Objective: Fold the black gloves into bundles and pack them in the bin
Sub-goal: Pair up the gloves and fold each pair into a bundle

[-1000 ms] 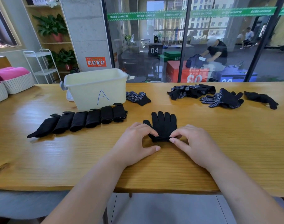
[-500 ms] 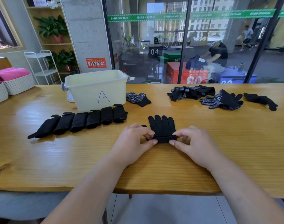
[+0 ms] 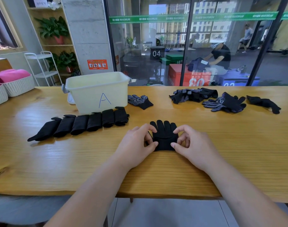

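Roll advanced up glove (image 3: 164, 141) (tips pointing away), left hand (image 3: 136, 143), right hand (image 3: 193, 144) seemingly pinching.

Bright daylight through the glass wall (image 3: 205, 46) leaves glare on the table (image 3: 41, 153); wide-angle edges bow.

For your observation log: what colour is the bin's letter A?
Blue letter A on the pale cream bin; head view.

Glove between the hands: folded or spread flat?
Partly folded: the glove has its cuff end turned over the palm, its fingers flat beyond. The left hand and right hand pinch the fold.
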Demonstrator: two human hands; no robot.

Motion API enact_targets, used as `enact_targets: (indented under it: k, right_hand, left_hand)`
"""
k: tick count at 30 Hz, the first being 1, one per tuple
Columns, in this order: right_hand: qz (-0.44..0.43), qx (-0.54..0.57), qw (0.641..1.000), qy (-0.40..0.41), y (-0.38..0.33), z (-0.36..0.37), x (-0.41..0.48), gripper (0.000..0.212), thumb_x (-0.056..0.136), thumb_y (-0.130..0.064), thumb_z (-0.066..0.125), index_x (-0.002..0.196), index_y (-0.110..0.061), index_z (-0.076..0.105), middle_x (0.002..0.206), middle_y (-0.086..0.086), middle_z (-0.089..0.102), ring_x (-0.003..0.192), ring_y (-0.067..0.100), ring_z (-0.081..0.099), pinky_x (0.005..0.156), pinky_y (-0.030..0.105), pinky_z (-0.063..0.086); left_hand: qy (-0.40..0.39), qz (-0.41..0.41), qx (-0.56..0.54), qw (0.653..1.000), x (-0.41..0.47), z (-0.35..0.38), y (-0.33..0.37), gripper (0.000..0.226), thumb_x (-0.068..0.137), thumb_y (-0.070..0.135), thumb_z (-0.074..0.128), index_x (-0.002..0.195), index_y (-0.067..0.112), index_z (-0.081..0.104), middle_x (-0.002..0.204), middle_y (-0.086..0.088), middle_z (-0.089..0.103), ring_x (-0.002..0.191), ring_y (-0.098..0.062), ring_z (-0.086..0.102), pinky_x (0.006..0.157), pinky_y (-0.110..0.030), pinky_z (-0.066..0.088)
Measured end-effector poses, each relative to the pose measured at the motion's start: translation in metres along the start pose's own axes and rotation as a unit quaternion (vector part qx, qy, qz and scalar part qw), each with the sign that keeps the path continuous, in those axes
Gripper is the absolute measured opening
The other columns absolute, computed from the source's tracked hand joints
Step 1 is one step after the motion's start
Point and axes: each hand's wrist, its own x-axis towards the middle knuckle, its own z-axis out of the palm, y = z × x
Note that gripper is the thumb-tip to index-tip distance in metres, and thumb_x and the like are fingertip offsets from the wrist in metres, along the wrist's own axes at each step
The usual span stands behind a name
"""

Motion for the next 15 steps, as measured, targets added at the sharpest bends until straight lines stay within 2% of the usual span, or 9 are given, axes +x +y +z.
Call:
enact_targets:
  k: [4, 8, 12, 15]
  right_hand:
    - [-0.032, -0.043, 0.998, 0.023, 0.0025, 0.0002, -0.0003, 0.027, 0.089, -0.043, 0.081, 0.107, -0.046, 0.062, 0.093, -0.019, 0.061, 0.077, 0.008, 0.058, 0.071, 0.032, 0.052]
    - [-0.061, -0.089, 0.994, 0.034, 0.004, 0.0027, -0.0008, 0.008, 0.093, -0.045, 0.077, 0.101, -0.044, 0.076, 0.104, -0.024, 0.053, 0.081, 0.001, 0.055, 0.073, 0.031, 0.051]
    - [-0.08, -0.178, 0.98, 0.032, 0.0035, 0.0056, 0.0003, 0.02, 0.102, -0.044, 0.062, 0.111, -0.04, 0.08, 0.117, -0.028, 0.054, 0.103, -0.001, 0.05, 0.077, 0.029, 0.053]
    - [-0.1, -0.225, 0.969, 0.015, -0.0014, 0.0035, 0.0002, 0.03, 0.103, -0.047, 0.056, 0.123, -0.037, 0.077, 0.131, -0.031, 0.057, 0.12, 0.002, 0.045, 0.089, 0.03, 0.052]
  left_hand:
    - [0.005, 0.03, 0.032, 0.999, 0.0005, 0.0016, -0.0008, 0.02, 0.096, 0.039, 0.074, 0.112, 0.044, 0.062, 0.089, 0.021, 0.064, 0.099, -0.001, 0.053, 0.096, -0.037, 0.048]
    - [0.015, 0.05, 0.071, 0.996, 0.0009, 0.0039, -0.0015, 0.01, 0.098, 0.038, 0.071, 0.107, 0.04, 0.075, 0.095, 0.021, 0.06, 0.098, -0.002, 0.052, 0.096, -0.036, 0.048]
    - [0.025, 0.061, 0.118, 0.991, 0.0006, 0.0061, -0.0023, 0.019, 0.102, 0.037, 0.065, 0.115, 0.037, 0.08, 0.102, 0.019, 0.061, 0.103, -0.006, 0.054, 0.098, -0.038, 0.045]
    - [0.02, 0.073, 0.143, 0.987, -0.0002, 0.0066, -0.002, 0.03, 0.103, 0.05, 0.06, 0.122, 0.035, 0.078, 0.117, 0.022, 0.061, 0.113, -0.005, 0.053, 0.102, -0.035, 0.044]
